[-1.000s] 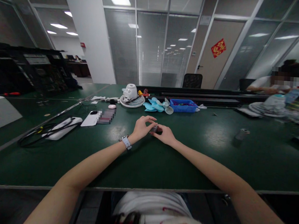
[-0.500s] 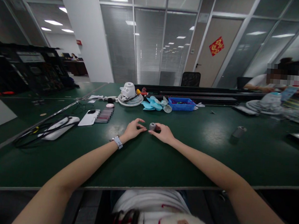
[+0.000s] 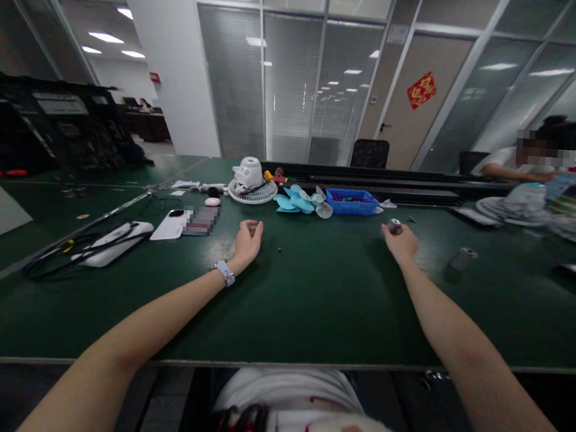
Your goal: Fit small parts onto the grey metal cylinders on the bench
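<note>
My right hand [image 3: 404, 242] is closed around a short grey metal cylinder [image 3: 394, 225], whose round top shows above the fingers. It is held at the right of the middle of the green table [image 3: 322, 297]. My left hand [image 3: 248, 245], with a watch [image 3: 225, 273] at the wrist, rests on its side with the fingers curled in. Nothing shows between those fingers. A tiny dark piece [image 3: 280, 249] lies on the table to the right of my left hand. Farther right, a second grey cylinder [image 3: 463, 258] stands apart from both hands.
Along the back are a white fan body [image 3: 248, 177], light-blue fan blades [image 3: 296, 200] and a blue bin [image 3: 352, 203]. To the left lie a white phone [image 3: 169, 225] and a white device with a black cable [image 3: 113, 246]. People [image 3: 533, 161] sit at the far right.
My right hand has carried the grey cylinder away to the right. My left hand has drawn slightly left and curled its fingers. The tiny dark piece now shows on the table.
</note>
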`<action>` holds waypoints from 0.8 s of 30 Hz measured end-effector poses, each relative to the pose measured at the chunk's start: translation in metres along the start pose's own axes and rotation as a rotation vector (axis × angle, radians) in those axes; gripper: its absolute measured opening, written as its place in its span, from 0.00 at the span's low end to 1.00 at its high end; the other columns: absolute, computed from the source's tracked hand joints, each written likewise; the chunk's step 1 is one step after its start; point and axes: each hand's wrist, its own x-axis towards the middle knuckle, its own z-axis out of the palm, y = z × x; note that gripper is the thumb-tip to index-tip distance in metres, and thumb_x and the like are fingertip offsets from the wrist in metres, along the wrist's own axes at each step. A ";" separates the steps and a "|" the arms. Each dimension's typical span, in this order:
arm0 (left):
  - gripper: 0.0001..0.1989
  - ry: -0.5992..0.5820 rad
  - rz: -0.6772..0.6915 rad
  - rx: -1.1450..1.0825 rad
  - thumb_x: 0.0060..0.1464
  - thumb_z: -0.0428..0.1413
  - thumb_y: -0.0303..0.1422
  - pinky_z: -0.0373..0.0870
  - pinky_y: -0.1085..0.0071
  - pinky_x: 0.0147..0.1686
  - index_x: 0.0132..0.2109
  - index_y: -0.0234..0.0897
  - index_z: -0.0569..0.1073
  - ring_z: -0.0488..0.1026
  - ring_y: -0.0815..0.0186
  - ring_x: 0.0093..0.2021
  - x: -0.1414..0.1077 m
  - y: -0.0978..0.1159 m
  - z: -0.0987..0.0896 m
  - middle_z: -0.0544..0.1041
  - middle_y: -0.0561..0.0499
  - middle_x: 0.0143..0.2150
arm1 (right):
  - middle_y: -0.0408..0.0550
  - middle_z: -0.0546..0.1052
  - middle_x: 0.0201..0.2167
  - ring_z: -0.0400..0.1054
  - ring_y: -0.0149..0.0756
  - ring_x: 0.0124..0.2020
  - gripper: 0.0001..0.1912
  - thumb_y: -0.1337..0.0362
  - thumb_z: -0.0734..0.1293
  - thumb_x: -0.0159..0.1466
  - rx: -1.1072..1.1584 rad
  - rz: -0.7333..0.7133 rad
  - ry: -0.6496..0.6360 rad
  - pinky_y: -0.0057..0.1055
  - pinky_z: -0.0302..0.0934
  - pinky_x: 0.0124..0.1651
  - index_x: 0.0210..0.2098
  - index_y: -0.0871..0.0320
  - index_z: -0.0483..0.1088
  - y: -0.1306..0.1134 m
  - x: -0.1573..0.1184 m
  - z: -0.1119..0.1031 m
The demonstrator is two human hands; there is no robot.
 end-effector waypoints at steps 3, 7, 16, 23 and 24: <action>0.16 0.050 -0.028 -0.008 0.62 0.52 0.43 0.70 0.64 0.40 0.49 0.37 0.62 0.75 0.61 0.40 0.001 -0.002 0.000 0.75 0.44 0.43 | 0.57 0.80 0.41 0.74 0.50 0.44 0.24 0.45 0.70 0.58 -0.047 -0.013 -0.094 0.41 0.65 0.45 0.44 0.58 0.76 0.010 0.002 0.007; 0.15 0.076 -0.058 -0.019 0.63 0.52 0.41 0.70 0.66 0.37 0.49 0.37 0.58 0.73 0.64 0.37 0.001 -0.002 0.001 0.72 0.46 0.42 | 0.56 0.80 0.44 0.73 0.50 0.46 0.26 0.45 0.70 0.58 -0.064 -0.041 -0.134 0.40 0.65 0.46 0.46 0.58 0.75 0.009 0.003 0.014; 0.16 0.121 -0.055 -0.058 0.62 0.53 0.38 0.70 0.62 0.41 0.49 0.39 0.54 0.70 0.66 0.36 0.002 -0.005 0.004 0.66 0.49 0.42 | 0.57 0.79 0.40 0.74 0.48 0.42 0.30 0.42 0.72 0.52 0.014 -0.016 -0.139 0.39 0.66 0.43 0.43 0.59 0.71 0.012 0.004 0.017; 0.18 0.292 -0.027 -0.029 0.58 0.57 0.34 0.64 0.56 0.56 0.45 0.41 0.54 0.64 0.60 0.52 0.001 -0.001 0.004 0.58 0.45 0.50 | 0.56 0.79 0.41 0.74 0.47 0.43 0.28 0.43 0.73 0.52 0.032 -0.014 -0.152 0.38 0.65 0.44 0.42 0.58 0.70 0.011 0.003 0.017; 0.18 0.293 -0.032 -0.033 0.57 0.57 0.34 0.64 0.56 0.57 0.45 0.41 0.53 0.63 0.59 0.53 0.001 -0.001 0.004 0.58 0.45 0.50 | 0.55 0.79 0.41 0.74 0.46 0.43 0.28 0.43 0.73 0.52 0.038 -0.014 -0.153 0.38 0.65 0.44 0.42 0.57 0.70 0.012 0.003 0.017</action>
